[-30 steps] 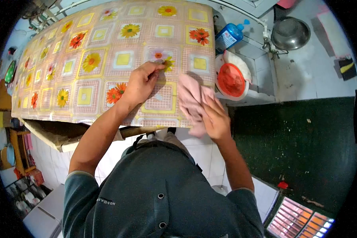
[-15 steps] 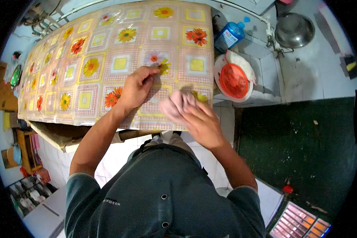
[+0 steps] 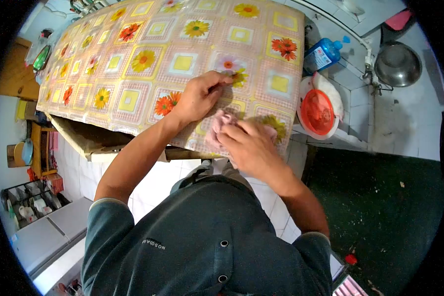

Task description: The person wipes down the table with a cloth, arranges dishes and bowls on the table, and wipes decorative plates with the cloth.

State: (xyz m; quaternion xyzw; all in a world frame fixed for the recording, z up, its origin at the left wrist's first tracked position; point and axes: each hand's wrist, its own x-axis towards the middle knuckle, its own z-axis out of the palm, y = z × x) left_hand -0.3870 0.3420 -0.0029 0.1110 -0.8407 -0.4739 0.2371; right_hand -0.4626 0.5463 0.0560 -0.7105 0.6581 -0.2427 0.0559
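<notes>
A plastic tablecloth (image 3: 182, 63) with flowers and squares covers the table before me. My right hand (image 3: 254, 150) presses a crumpled pink cloth (image 3: 217, 129) onto it near the front edge, fingers bent over the fabric. To the left and a bit farther in, my left hand (image 3: 200, 98) rests on the tablecloth beside a lavender and yellow flower print. Its fingers are curled with the tips together; whatever may be between them is hidden.
Right of the table stand a blue bottle (image 3: 323, 54) and a red basket (image 3: 316, 113) in a white basin, with a white cloth (image 3: 329, 91) at its rim. Farther right is a metal bowl (image 3: 397, 64). A dish rack (image 3: 32, 202) sits at lower left.
The camera view has shifted, so the table appears farther right. My right hand has slid the pink cloth slightly left across the tablecloth. My left hand keeps its place by the flower print.
</notes>
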